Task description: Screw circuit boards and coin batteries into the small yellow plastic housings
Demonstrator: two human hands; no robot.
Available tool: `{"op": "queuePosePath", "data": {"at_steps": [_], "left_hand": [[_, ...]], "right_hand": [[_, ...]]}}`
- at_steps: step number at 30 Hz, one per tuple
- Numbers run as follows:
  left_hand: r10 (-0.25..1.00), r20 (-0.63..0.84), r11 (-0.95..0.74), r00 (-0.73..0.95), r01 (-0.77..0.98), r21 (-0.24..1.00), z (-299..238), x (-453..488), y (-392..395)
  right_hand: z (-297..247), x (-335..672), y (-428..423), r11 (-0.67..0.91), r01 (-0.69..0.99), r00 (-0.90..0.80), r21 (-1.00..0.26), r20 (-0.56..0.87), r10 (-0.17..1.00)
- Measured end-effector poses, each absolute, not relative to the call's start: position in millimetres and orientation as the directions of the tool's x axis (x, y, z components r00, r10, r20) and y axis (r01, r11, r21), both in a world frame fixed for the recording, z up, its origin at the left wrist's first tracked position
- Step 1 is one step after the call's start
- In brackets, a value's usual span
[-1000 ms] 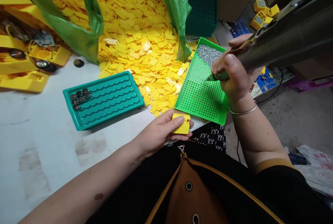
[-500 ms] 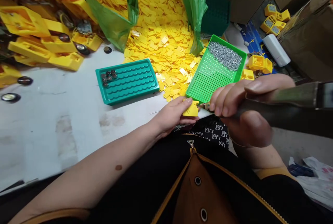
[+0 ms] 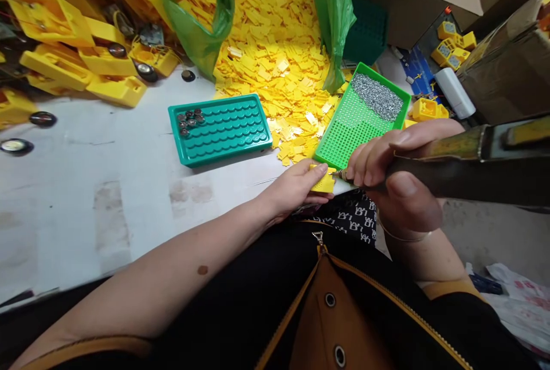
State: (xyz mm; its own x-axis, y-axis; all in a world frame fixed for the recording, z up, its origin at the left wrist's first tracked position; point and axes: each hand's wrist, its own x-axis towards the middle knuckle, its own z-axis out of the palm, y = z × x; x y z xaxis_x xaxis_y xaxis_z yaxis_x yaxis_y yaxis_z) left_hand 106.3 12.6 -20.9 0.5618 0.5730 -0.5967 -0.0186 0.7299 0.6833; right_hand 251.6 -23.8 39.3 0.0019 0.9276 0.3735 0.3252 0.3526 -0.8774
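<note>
Between the thumb and fingers of my left hand is a small flat yellow plastic piece with tiny holes. My right hand is wrapped round the body of a dark power screwdriver. Its tip meets the right edge of the yellow piece; whether a screw sits there is too small to tell. Just beyond both hands lies a bright green perforated tray, with a heap of small silver screws at its far end. To the left, a teal ridged tray holds several small dark round parts.
A large pile of flat yellow pieces spills from a green plastic bag at the back. Yellow housings with wires and round parts are stacked at the left. Cardboard boxes and a white roll stand at the right.
The view has shifted slightly, so the trays and pile appear a little farther right. Both hands keep their hold, and the screwdriver tip stays at the yellow piece's edge.
</note>
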Motion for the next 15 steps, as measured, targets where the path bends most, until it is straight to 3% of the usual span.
{"op": "queuePosePath", "data": {"at_steps": [5,15], "left_hand": [[0.565,-0.61,0.726,0.555,0.016,0.687,-20,107,13],[0.574,-0.584,0.717,0.575,-0.008,0.697,-24,108,13]], "right_hand": [[35,246,-11,0.482,0.044,-0.04,-0.875,0.48,0.876],[26,248,-5,0.521,-0.041,-0.055,-0.853,0.522,0.851]]}}
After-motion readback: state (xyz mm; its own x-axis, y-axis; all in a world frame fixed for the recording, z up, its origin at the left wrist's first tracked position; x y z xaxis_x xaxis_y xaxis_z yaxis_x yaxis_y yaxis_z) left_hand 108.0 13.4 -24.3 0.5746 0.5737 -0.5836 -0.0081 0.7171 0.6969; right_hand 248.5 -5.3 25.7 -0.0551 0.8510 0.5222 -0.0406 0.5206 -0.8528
